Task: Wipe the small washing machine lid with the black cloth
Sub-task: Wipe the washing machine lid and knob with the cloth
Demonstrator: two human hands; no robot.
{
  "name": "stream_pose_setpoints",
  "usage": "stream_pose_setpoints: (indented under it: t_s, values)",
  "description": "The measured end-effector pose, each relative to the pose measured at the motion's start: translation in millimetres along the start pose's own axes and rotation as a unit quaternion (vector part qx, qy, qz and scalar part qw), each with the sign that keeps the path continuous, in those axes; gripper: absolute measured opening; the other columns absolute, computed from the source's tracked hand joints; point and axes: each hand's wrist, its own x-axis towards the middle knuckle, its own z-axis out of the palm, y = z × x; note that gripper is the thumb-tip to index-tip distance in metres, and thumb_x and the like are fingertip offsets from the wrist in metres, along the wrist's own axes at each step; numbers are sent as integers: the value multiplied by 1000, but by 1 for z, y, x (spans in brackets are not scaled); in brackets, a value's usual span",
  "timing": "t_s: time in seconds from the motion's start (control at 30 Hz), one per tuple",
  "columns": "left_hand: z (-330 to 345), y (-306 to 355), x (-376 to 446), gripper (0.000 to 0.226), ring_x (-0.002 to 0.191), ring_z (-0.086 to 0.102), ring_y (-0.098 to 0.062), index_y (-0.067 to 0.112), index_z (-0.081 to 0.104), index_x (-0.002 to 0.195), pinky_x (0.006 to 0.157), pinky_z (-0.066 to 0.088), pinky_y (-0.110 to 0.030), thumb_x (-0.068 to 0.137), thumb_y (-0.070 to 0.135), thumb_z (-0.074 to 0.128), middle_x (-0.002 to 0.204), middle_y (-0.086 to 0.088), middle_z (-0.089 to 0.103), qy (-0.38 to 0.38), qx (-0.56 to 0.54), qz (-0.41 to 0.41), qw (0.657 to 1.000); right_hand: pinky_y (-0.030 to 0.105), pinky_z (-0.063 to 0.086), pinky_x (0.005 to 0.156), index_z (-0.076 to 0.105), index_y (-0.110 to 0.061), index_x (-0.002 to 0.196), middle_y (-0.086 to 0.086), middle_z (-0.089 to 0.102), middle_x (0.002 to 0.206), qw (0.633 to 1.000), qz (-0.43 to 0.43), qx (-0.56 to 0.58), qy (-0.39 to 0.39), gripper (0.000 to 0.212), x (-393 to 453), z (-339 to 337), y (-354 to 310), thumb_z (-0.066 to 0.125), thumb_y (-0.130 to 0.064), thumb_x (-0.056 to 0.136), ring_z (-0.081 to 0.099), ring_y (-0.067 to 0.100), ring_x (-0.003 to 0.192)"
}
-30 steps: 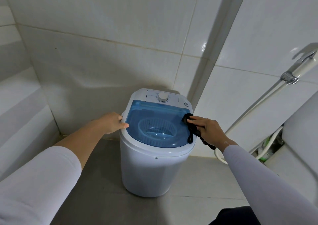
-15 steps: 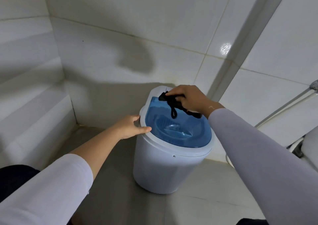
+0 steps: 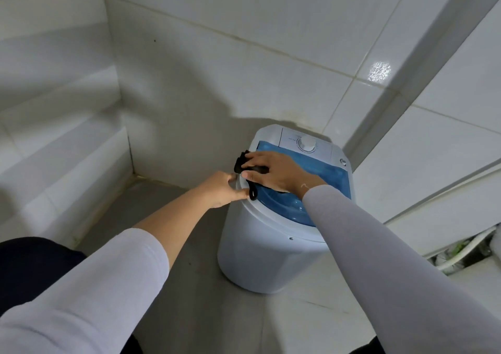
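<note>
Right hand presses the crumpled black cloth onto the translucent blue plastic lid at nine o'clock, fingers around it. Left hand grips the white round washing machine rim.

We see a grey tiled floor running into the corner of the white tiled walls. On it stands the small white washing machine, close to the wall. At the right edge white hoses lie low by the wall.
</note>
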Motion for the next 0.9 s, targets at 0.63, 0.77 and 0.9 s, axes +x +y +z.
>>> stream_pose_setpoints:
  t_s: [0.63,0.77,0.9]
  values:
    - [-1,2,3,89,141,35,-23,19,30,149,112,29,-35,76,56,66,154,-1,34,-7,24,-31,999,31,35,106,64,-20,115,-2,58,133,997,38,-20,64,31,-51,-7,47,57,-10,87,50,22,122]
    - [-1,1,4,90,141,35,-24,20,31,149,113,29,-37,75,59,65,155,-2,33,-8,40,-34,999,32,35,105,64,-20,115,-1,59,131,996,55,-23,70,31,-68,-8,60,57,-10,87,52,24,120]
    - [-1,2,4,91,141,34,-26,21,30,149,114,29,-39,74,61,63,155,-2,32,-4,56,-39,998,33,33,108,63,-19,115,-2,57,134,994,79,-3,81,31,-85,-9,72,57,-7,87,49,24,124]
